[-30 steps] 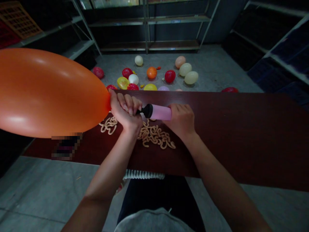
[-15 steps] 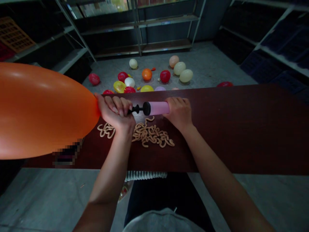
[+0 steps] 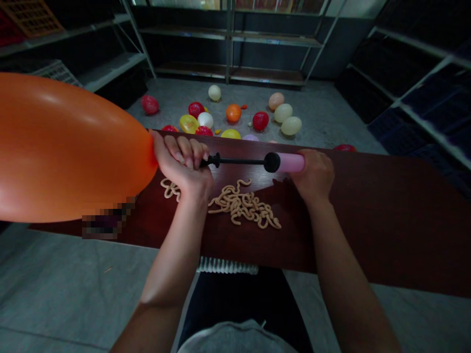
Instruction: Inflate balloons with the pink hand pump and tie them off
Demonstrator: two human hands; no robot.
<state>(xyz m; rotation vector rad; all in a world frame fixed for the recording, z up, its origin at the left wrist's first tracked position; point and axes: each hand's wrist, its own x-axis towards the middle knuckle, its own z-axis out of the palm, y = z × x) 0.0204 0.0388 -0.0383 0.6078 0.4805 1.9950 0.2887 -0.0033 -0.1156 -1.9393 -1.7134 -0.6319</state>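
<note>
Balloon [image 3: 69,147]: glossy orange, swollen, left of left hand [image 3: 186,162]
Pump [image 3: 272,162]: pink barrel [image 3: 290,163], black rod [image 3: 241,161]
Left hand: clasping balloon and pump
Right hand [image 3: 314,176]: gripping barrel

This looks like a storeroom or small warehouse; beyond the far edge of the table [image 3: 386,211] stands a metal shelving rack [image 3: 265,77], small labels [image 3: 273,42] on its shelf fronts, with packed goods [image 3: 272,6] too blurred to name on its highest visible level; off the table's left end another rack [image 3: 121,63] carries a slatted orange crate [image 3: 35,17]; off the far right corner stand more shelves [image 3: 447,60] with dark blue crates [image 3: 397,128]; bare grey concrete floor [image 3: 73,284] shows past the near and far edges.
</note>
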